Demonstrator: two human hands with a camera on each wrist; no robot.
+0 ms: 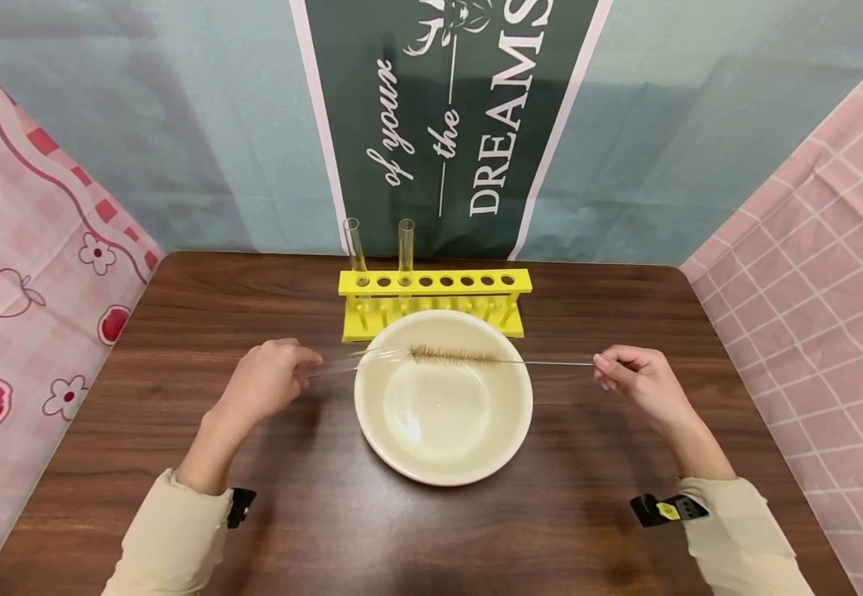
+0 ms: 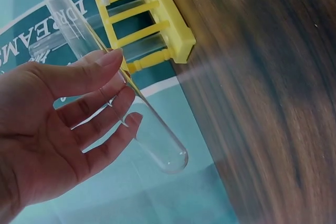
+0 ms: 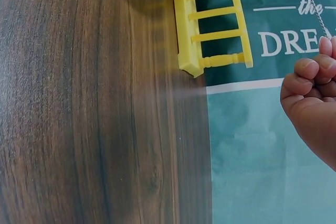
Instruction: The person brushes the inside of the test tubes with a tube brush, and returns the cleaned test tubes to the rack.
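Observation:
My left hand (image 1: 262,379) pinches a clear glass test tube (image 2: 161,139) between thumb and fingers, its rounded closed end sticking out past the fingertips in the left wrist view. The tube's other end points right, over the cream bowl (image 1: 442,478). From the opposite side, my right hand (image 1: 643,382) pinches the thin twisted-wire handle of a test tube brush (image 1: 454,355). Its tan bristles lie level above the bowl, with their left tip right at the tube's open end. Only the wire handle shows in the right wrist view.
Behind the bowl stands a yellow test tube rack (image 1: 519,281), with two upright clear tubes (image 1: 406,248) in its left part. A printed cloth (image 1: 253,165) hangs along the table's back edge, and pink cloths flank both sides. Dark wooden tabletop (image 1: 573,513) surrounds the bowl.

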